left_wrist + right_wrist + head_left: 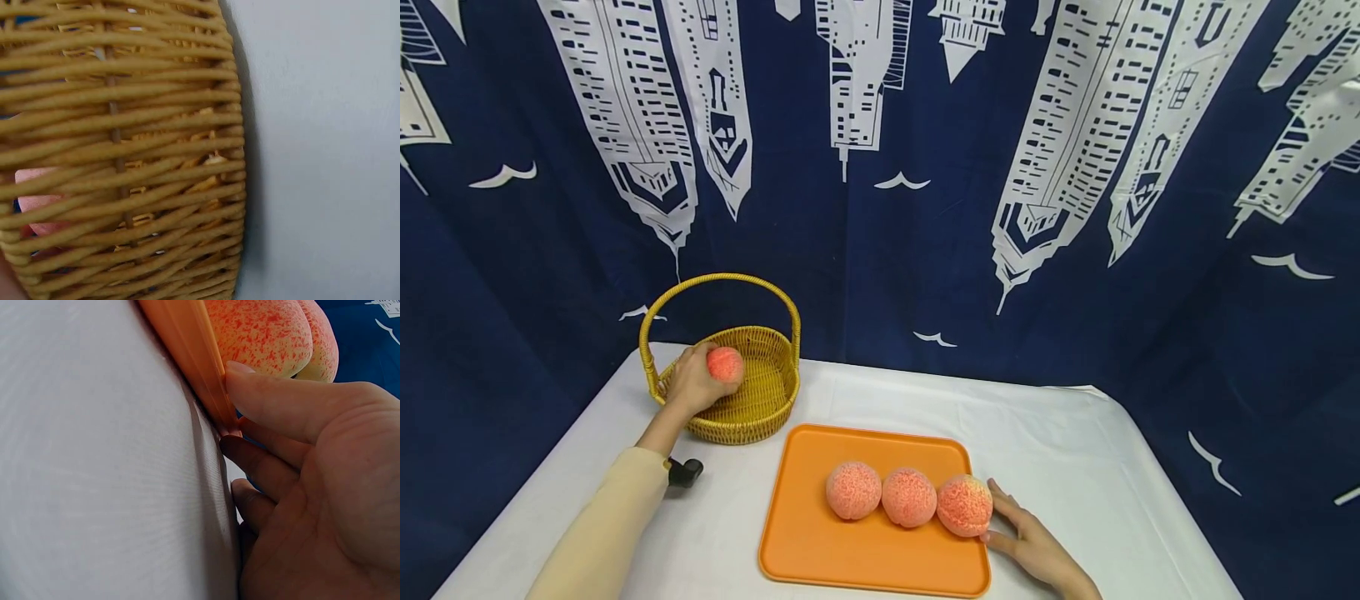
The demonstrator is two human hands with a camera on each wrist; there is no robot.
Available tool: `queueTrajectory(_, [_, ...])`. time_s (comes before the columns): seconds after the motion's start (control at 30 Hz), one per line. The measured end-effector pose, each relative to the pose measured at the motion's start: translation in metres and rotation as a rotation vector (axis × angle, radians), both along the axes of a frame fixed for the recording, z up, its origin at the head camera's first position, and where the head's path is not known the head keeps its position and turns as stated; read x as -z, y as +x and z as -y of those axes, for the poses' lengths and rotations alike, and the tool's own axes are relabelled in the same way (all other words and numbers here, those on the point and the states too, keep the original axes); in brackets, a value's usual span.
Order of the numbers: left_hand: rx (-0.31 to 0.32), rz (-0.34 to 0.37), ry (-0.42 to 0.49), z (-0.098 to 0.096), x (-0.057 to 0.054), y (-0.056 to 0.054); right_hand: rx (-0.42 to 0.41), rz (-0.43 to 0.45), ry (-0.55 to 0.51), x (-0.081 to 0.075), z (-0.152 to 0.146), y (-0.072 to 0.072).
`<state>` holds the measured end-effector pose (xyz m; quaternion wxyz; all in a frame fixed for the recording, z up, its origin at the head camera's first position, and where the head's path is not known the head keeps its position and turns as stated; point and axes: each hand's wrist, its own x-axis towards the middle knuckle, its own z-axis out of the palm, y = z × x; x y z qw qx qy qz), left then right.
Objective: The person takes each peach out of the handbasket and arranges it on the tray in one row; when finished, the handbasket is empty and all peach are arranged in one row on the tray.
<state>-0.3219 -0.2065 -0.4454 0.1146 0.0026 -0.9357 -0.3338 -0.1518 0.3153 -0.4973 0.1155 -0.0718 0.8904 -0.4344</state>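
Observation:
My left hand [694, 385] reaches over the near left rim of a woven basket [741, 432] and grips a pink peach [726, 365] inside it. In the left wrist view the basket's weave [169, 150] fills much of the picture, and a bit of the peach [39, 200] shows through the gaps. Three peaches sit in a row on an orange tray [865, 560]: a left one [853, 491], a middle one [909, 497] and a right one [965, 506]. Beside the right peach, at the tray's edge, my right hand [1033, 542] rests with fingers spread; its thumb [275, 403] meets the tray rim.
A white cloth [1075, 442] covers the table. The basket's tall arched handle [722, 276] rises above my left hand. A small black object [685, 472] shows at my left wrist. Behind the table hangs a dark blue curtain [887, 258] with white buildings.

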Motion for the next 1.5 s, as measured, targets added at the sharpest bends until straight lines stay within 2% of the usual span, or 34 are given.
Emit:
queueTrajectory(0.37, [0.030, -0.102, 0.144, -0.020, -0.012, 0.027, 0.001, -0.021, -0.001, 0.002, -0.002, -0.002])
queueTrajectory(0.6, [0.071, -0.172, 0.183, -0.038, -0.021, 0.057, -0.011, -0.013, -0.011, 0.002, -0.002, -0.001])
queueTrajectory(0.77, [0.114, -0.230, 0.198, -0.052, -0.020, 0.079, -0.007, -0.014, -0.004, 0.001, -0.001, 0.000])
queueTrajectory(0.87, [0.159, -0.241, 0.214, -0.060, -0.018, 0.093, -0.005, -0.016, 0.002, 0.001, -0.001, 0.000])
queueTrajectory(1.07, [0.265, -0.165, 0.234, -0.075, -0.010, 0.114, -0.006, -0.019, -0.004, 0.001, -0.001, 0.000])
queueTrajectory(1.2, [0.333, -0.134, 0.269, -0.082, 0.001, 0.124, 0.000, -0.022, -0.002, 0.001, -0.001, 0.000])
queueTrajectory(1.5, [0.364, -0.012, 0.319, -0.091, 0.030, 0.133, 0.008, -0.015, 0.007, 0.002, -0.001, 0.000])
